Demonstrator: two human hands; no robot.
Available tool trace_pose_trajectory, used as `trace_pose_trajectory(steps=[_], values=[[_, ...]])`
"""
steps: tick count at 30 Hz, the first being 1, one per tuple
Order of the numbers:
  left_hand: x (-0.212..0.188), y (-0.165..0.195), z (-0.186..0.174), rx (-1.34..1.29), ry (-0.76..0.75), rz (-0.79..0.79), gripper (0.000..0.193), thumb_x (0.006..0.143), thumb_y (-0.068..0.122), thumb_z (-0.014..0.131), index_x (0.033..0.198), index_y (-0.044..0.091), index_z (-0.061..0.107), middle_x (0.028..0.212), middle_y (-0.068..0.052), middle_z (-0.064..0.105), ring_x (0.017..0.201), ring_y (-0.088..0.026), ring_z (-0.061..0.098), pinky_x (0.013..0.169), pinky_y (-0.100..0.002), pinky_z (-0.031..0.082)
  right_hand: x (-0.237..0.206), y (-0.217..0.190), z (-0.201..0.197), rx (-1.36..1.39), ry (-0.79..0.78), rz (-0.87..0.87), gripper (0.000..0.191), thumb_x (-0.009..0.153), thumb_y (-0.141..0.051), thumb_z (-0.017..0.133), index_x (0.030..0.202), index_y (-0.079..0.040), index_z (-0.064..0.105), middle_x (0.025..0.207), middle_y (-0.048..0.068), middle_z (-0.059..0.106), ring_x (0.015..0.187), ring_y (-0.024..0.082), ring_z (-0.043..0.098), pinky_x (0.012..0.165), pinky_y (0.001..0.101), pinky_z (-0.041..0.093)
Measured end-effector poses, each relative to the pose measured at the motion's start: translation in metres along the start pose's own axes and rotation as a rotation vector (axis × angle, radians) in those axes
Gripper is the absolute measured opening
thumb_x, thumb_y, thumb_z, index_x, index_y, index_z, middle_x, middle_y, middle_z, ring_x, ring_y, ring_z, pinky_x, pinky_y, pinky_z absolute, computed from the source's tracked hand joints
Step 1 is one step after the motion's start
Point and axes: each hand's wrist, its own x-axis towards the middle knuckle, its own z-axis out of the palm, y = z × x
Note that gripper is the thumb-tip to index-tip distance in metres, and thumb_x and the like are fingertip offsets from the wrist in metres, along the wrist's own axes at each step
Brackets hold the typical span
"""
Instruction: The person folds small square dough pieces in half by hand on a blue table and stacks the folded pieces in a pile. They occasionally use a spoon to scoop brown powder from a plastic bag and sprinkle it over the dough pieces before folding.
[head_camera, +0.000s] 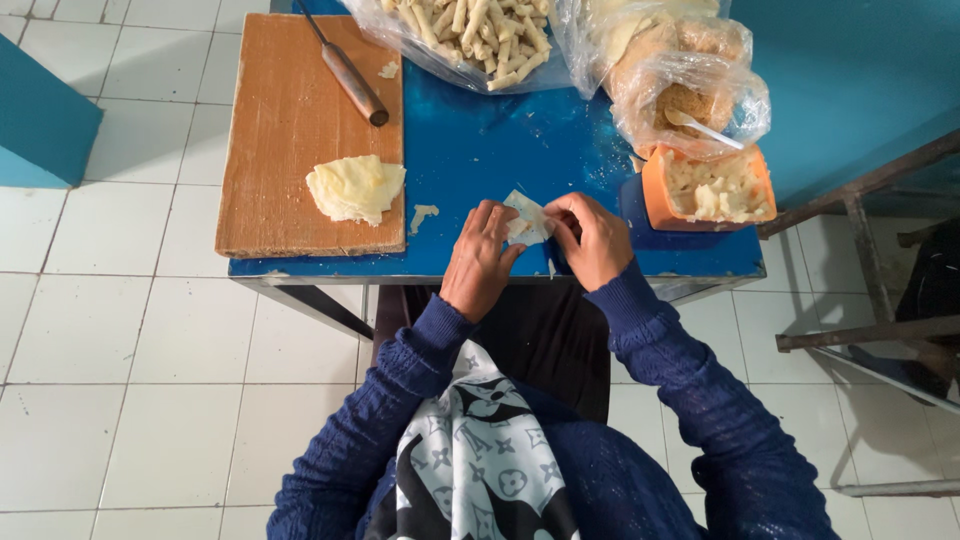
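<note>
White floor tiles all around, and I'm working at a small blue table (480, 160). Both hands are on one thin pale wrapper (527, 218), right at the table's near edge. My left hand (482, 258) is curled loosely, fingertips pinching the wrapper's left side; my right hand (598, 240) is bent tighter, fingers pressing on its right side. So neither hand is free, both are gripping that same sheet.

Left of the wrapper is a wooden board (290, 120) with a stack of wrappers (355, 188) on it and a knife (345, 75) further back. Just right of the wrapper sits an orange tub (655, 200) of filling. Behind it are plastic bags, one with a white spoon (700, 128), and a bag of finished rolls (470, 35).

Open blue tabletop between wrapper and rolls; not much room before the front edge.
</note>
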Motion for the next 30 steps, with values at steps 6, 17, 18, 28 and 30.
trace_pose_trajectory(steps=[6, 17, 18, 28, 30], values=[[0.001, -0.001, 0.000, 0.011, -0.006, -0.014, 0.040, 0.085, 0.004, 0.075, 0.119, -0.002, 0.056, 0.114, -0.015, 0.055, 0.103, -0.035, 0.058, 0.087, -0.044, 0.051, -0.012, -0.009, -0.002, -0.069, 0.048, -0.187, 0.032, 0.093, 0.005, 0.067, 0.122, -0.009, 0.068, 0.109, 0.009, 0.073, 0.097, 0.029, 0.071, 0.080, 0.0369, 0.055], [0.002, -0.001, -0.003, 0.026, -0.032, 0.029, 0.040, 0.079, 0.007, 0.077, 0.114, -0.005, 0.060, 0.112, -0.016, 0.054, 0.103, -0.035, 0.056, 0.088, -0.044, 0.051, 0.000, 0.021, 0.007, -0.252, 0.006, -0.446, 0.014, 0.089, -0.002, 0.071, 0.102, -0.007, 0.069, 0.103, 0.007, 0.073, 0.098, 0.027, 0.067, 0.087, 0.0413, 0.049], [0.003, 0.000, -0.003, 0.037, -0.040, 0.026, 0.038, 0.080, 0.007, 0.076, 0.112, -0.005, 0.060, 0.111, -0.016, 0.054, 0.102, -0.035, 0.056, 0.088, -0.044, 0.050, 0.003, 0.021, 0.008, -0.226, -0.016, -0.395, 0.009, 0.092, -0.004, 0.072, 0.099, -0.007, 0.069, 0.097, 0.007, 0.072, 0.093, 0.028, 0.067, 0.085, 0.0418, 0.049], [0.025, -0.017, 0.004, 0.160, 0.023, 0.040, 0.003, 0.095, 0.001, 0.063, 0.093, 0.001, 0.063, 0.097, -0.012, 0.057, 0.097, -0.034, 0.057, 0.089, -0.043, 0.049, 0.027, 0.020, 0.021, -0.142, 0.014, -0.324, 0.005, 0.091, -0.009, 0.072, 0.094, -0.008, 0.068, 0.092, 0.007, 0.066, 0.093, 0.031, 0.061, 0.082, 0.0408, 0.050], [0.029, -0.019, 0.004, 0.129, 0.028, 0.034, 0.002, 0.096, 0.000, 0.062, 0.094, 0.001, 0.062, 0.096, -0.012, 0.058, 0.096, -0.034, 0.058, 0.087, -0.044, 0.049, 0.024, 0.019, 0.022, -0.119, 0.002, -0.314, 0.007, 0.091, -0.006, 0.070, 0.098, -0.009, 0.070, 0.097, 0.005, 0.067, 0.097, 0.028, 0.061, 0.087, 0.0398, 0.051]])
